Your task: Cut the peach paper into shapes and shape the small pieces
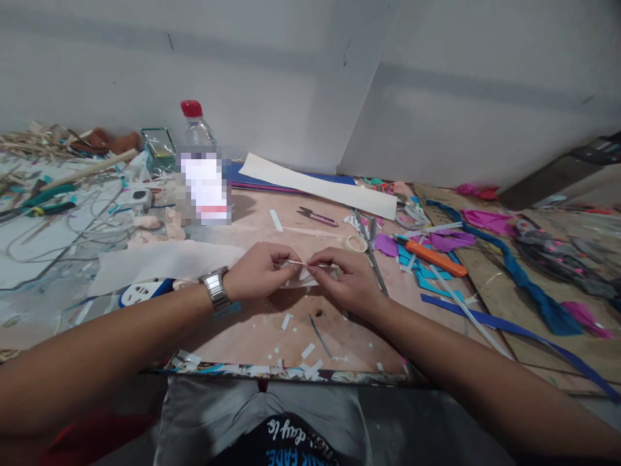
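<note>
Over the middle of the worktable, my left hand and my right hand meet almost fingertip to fingertip. Each is closed in a pinch on a thin pale strip, which shows in the small gap between them. Its material is too small to tell. Below the fingers is a whitish sheet piece, partly covered by the hands. A roll of tape lies just beyond my right hand. Thread snips rest farther back. A long white sheet reaches out to the left behind my left wrist.
A red-capped bottle stands at the back left, partly blurred. Green-handled pliers lie far left, and a power strip sits by my left forearm. An orange utility knife and blue fabric strips are on the right.
</note>
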{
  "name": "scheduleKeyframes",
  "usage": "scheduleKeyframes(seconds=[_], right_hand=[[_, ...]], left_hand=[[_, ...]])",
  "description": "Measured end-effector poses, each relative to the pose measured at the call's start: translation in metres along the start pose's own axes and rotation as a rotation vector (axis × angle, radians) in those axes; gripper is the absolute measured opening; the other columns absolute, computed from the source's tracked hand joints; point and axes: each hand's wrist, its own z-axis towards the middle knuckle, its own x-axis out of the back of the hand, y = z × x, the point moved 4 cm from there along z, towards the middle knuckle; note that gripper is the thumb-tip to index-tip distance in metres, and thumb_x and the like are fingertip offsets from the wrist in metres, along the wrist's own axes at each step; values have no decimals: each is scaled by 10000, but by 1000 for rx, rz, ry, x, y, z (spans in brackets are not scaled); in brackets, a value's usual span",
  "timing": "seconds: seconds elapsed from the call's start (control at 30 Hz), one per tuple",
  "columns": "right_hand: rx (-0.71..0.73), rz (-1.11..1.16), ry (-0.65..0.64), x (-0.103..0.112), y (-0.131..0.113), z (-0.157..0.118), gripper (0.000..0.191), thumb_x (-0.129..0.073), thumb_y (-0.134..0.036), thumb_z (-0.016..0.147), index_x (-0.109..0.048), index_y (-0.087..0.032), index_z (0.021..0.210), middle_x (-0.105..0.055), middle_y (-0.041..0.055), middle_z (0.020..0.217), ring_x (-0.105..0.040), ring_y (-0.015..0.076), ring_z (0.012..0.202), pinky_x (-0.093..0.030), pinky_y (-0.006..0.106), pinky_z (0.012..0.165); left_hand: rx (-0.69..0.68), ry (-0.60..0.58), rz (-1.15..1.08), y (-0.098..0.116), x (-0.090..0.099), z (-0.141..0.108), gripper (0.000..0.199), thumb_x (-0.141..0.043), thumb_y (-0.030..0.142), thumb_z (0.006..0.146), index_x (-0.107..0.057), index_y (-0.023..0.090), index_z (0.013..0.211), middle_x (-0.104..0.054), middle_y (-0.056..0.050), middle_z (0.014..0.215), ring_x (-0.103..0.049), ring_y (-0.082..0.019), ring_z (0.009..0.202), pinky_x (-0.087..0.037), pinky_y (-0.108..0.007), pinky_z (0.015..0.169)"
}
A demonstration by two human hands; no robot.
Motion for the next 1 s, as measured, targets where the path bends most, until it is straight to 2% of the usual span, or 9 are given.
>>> scheduleKeyframes(seconds=[0.23, 0.33, 0.5, 1.0], right_hand=[[77, 47, 11, 2, -6, 1, 63, -696, -197, 909, -759, -194, 905, -775, 41, 857, -726, 136, 776, -554, 256, 716], [85, 46, 6, 1, -6, 1, 60, -698, -205, 912, -757, -196, 909, -777, 45, 861, -730, 139, 784, -557, 262, 720], [102, 37, 2, 0, -7, 1, 62, -701, -221, 919, -756, -193, 909, -783, 46, 867, -733, 137, 782, -560, 262, 725], [124, 29, -14, 1, -8, 0, 65, -692, -204, 915, -752, -205, 943, -784, 56, 908, -741, 158, 833, -577, 296, 762]], left_hand=[[-19, 9, -35, 2, 0, 1, 197, -586, 223, 867, -756, 141, 922, -753, -32, 843, -637, -139, 758, -473, -242, 708], [-56, -1, -11, 6, 0, -1, 215, -608, 293, 900, -757, 144, 944, -761, -37, 881, -657, -152, 803, -482, -256, 749], [-33, 10, -34, 4, -2, -2, 335, -607, 444, 950, -746, 144, 901, -750, -43, 832, -639, -145, 753, -467, -243, 691], [3, 41, -17, 6, -2, 0, 283, -594, 385, 934, -727, 145, 867, -729, -39, 825, -626, -144, 761, -460, -256, 714]])
